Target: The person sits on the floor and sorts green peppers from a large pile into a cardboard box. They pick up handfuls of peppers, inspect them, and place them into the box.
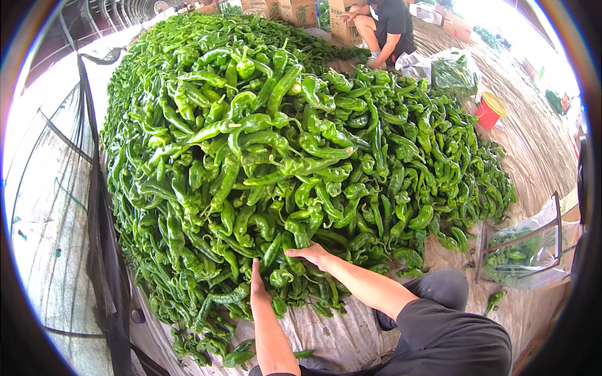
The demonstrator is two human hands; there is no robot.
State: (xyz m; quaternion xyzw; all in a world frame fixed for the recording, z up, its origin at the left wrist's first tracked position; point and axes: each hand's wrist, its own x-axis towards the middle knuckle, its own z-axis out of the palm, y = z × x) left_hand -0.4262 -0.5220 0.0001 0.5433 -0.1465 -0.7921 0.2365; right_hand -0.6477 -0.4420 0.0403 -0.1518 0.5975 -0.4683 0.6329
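Note:
A large mound of green long peppers (263, 141) fills the view before me, glossy and many of them curved or wrinkled. At its near lower slope both my hands reach in among the peppers. My left hand (258, 284) is seen edge-on, pointing away from me, with peppers on both sides; most of its fingers are hidden. My right hand (312, 255) lies a little farther right, its thumb stretched left across a green pepper (294, 265). Its other fingers are out of sight among the peppers, so I cannot tell whether either hand grips one.
At right stands a metal frame (558, 225) with a clear plastic bag (522, 254) holding peppers. A red bucket (490, 113) sits beyond the mound, near another filled bag (454, 75). A person (392, 33) squats by cardboard boxes (298, 11). Dark netting (101, 244) hangs at left.

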